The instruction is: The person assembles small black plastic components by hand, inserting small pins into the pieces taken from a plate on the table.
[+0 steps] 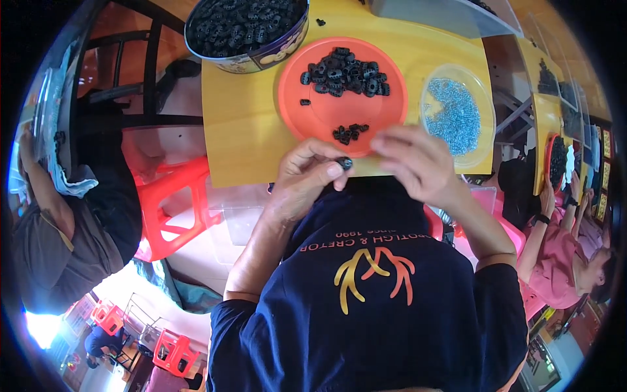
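Observation:
My left hand (312,171) is closed, pinching a small black plastic part (344,163) between thumb and fingers at the near edge of a round orange-red plate (297,111). Just right of it is my right hand (417,163), smeared by motion, its fingertips near the plate's lower right rim; whether it holds anything cannot be made out. On the plate's far side lies a heap of black ribbed plastic parts (343,73). A smaller pile of little black pieces (351,134) lies toward me, with one single black piece (305,102) at the left.
A round tub (261,62) full of black parts stands at the back left of the yellow table (241,130). To the right, a clear tray (486,108) holds tiny shiny bluish pieces (452,121). A translucent bin (444,18) stands behind. People sit on both sides; a red stool (171,209) is at left.

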### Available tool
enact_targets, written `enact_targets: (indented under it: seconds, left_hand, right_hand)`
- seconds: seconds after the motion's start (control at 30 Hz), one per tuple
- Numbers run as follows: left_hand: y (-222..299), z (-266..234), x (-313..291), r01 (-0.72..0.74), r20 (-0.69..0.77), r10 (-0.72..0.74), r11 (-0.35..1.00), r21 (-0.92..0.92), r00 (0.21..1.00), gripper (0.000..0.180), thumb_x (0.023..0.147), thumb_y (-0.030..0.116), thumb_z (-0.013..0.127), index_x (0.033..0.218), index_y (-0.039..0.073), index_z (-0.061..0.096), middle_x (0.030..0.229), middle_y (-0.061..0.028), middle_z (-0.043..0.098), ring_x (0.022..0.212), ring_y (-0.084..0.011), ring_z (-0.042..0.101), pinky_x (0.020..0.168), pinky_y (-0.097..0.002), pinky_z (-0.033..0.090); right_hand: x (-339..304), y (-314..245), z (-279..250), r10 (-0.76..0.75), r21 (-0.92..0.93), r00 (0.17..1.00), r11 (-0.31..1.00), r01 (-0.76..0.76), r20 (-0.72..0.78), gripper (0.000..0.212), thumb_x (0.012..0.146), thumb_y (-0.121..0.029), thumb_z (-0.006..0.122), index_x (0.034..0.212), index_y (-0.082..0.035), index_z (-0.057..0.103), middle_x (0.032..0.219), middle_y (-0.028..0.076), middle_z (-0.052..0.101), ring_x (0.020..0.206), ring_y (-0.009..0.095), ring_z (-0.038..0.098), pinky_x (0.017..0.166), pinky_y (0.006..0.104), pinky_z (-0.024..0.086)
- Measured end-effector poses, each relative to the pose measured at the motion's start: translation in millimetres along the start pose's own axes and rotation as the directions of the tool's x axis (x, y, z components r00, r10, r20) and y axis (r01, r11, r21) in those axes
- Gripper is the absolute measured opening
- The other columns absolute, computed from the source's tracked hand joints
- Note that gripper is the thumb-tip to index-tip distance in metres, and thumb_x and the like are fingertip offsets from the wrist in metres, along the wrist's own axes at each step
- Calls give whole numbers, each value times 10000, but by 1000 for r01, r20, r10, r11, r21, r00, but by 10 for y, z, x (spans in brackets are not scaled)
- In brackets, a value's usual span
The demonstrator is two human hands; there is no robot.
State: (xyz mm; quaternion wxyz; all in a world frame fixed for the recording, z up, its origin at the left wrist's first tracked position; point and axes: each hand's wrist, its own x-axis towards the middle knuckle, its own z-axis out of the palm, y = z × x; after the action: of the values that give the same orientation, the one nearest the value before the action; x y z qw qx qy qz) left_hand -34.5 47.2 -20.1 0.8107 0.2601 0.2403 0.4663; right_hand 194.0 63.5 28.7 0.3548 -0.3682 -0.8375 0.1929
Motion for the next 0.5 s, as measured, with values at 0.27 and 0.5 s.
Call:
enact_targets:
  seconds: [0.27, 0.5]
  left_hand:
    - [261, -266, -59, -186, -95, 192, 981, 62, 977, 166, 855, 15, 655, 1014, 0, 609, 908, -138, 660, 737, -155, 588, 698, -277, 479]
    - [307, -240, -37, -192, -86, 207, 969, 153, 975, 144, 865, -10, 635, 1007, 4, 612, 912, -135, 669, 753, -152, 595, 713, -284, 475]
  right_hand:
    - [150, 199, 61, 209, -269, 960, 951, -155, 186, 116, 786, -98, 679, 891, -49, 665, 863, 84, 623, 828, 272, 625, 679, 379, 520]
    - [257, 279, 214, 214, -356, 923, 930, -92, 319, 104, 766, -114, 670, 835, -38, 656, 831, 95, 612, 850, 277, 614, 712, 396, 512]
